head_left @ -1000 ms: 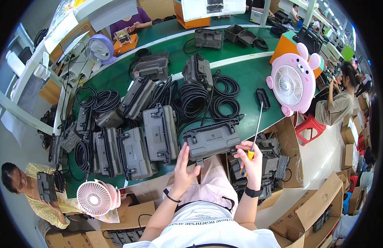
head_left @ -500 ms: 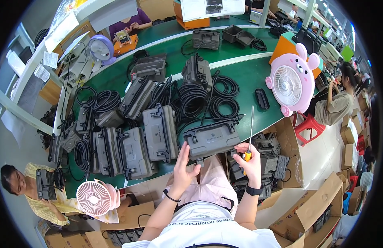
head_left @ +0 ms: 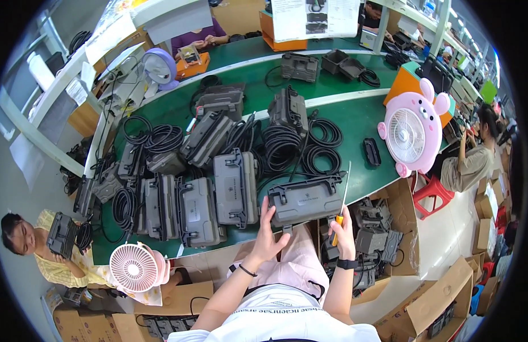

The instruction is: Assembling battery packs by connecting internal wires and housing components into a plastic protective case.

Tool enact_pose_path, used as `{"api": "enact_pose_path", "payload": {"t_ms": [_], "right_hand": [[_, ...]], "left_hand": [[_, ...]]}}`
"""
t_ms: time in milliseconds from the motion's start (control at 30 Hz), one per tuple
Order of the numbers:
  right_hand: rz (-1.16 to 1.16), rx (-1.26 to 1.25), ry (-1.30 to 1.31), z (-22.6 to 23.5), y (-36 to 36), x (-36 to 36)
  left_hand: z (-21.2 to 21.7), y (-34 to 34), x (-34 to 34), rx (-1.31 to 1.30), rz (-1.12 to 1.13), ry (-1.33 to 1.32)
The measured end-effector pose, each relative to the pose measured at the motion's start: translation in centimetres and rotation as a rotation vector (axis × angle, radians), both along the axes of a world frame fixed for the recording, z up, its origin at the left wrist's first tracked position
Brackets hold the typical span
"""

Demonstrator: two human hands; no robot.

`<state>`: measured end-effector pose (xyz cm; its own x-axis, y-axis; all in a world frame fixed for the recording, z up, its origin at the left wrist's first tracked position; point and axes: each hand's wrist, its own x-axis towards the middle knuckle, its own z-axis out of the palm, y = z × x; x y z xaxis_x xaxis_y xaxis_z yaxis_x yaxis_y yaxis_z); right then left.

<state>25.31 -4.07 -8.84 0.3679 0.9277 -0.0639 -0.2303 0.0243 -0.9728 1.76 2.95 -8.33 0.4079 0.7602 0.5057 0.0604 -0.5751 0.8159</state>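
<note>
Right hand [head_left: 342, 232] reaching forward, curled round yellow-handled screwdriver [head_left: 338, 227], shaft up. Left hand [head_left: 268, 241] reaching forward, thumb spread from fingers, fingers at left end of gray box [head_left: 308, 202], green table's [head_left: 359, 121] near edge. 1 animal-shaped pink fan [head_left: 411, 135] farther right.

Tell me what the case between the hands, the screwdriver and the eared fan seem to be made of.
Case: likely hard plastic, matte gray, judging by its moulded-looking ridges and latches.
Screwdriver: shaft probably steel, being thin, straight and silvery; the yellow handle looks like plastic.
Fan: probably smooth pink plastic, given its rounded ears and feet; the pale grille could be plastic or coated metal.
</note>
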Motion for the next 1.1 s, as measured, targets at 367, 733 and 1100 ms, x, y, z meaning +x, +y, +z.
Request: {"api": "enact_pose_path", "payload": {"t_ms": [367,733,1100], "right_hand": [[-0.069,-0.096,-0.117,3.5,0.1,-1.3],[0.09,0.013,-0.066,0.5,1.8,0.5],[0.02,-0.015,-0.194,2.0,0.0,0.0]], "left_hand": [[-2.1,2.8,0.2,-0.445,-0.141,-0.122],[-0.8,2.6,1.1,-0.47,-0.1,-0.187],[3.6,-0.4,1.4,-0.355,0.111,-0.083]]}}
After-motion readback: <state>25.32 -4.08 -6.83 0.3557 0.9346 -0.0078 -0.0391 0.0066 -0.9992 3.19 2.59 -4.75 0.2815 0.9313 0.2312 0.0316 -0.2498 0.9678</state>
